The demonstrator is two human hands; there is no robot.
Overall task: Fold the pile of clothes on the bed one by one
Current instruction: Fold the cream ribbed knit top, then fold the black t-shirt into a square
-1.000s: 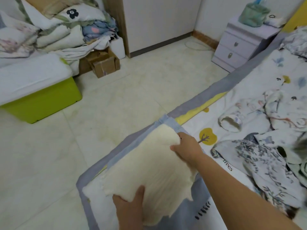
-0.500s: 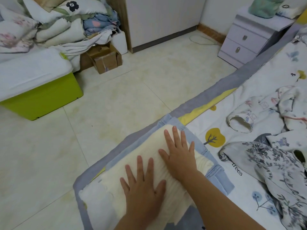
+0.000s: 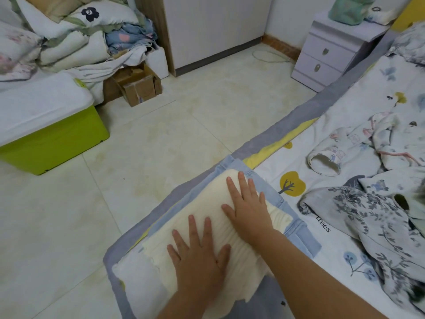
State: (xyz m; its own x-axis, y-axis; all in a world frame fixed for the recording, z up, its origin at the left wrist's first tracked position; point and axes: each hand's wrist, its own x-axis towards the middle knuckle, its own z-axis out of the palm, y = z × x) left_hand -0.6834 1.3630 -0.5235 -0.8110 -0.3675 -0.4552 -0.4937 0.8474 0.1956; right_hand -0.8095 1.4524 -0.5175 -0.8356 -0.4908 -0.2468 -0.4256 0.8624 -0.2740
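A folded cream ribbed garment (image 3: 213,196) lies at the bed's near corner, on top of a folded light-blue garment (image 3: 299,236). My left hand (image 3: 200,256) lies flat on the cream piece with its fingers spread. My right hand (image 3: 248,203) presses flat on the far end of the same piece. A grey floral garment (image 3: 368,217) lies unfolded to the right. Behind it is a pale printed garment (image 3: 340,148) with an open sleeve cuff.
The bed (image 3: 285,134) has a grey border and a sheet printed with trees. The tiled floor (image 3: 149,146) lies to the left. A green bin (image 3: 53,143), a cardboard box (image 3: 140,88) and piled bedding (image 3: 69,40) stand at the far left. A lilac nightstand (image 3: 331,51) is by the bed's head.
One second ago both hands gripped the cream garment by its edges. They have laid it down and now press flat on it. The view shifted slightly.
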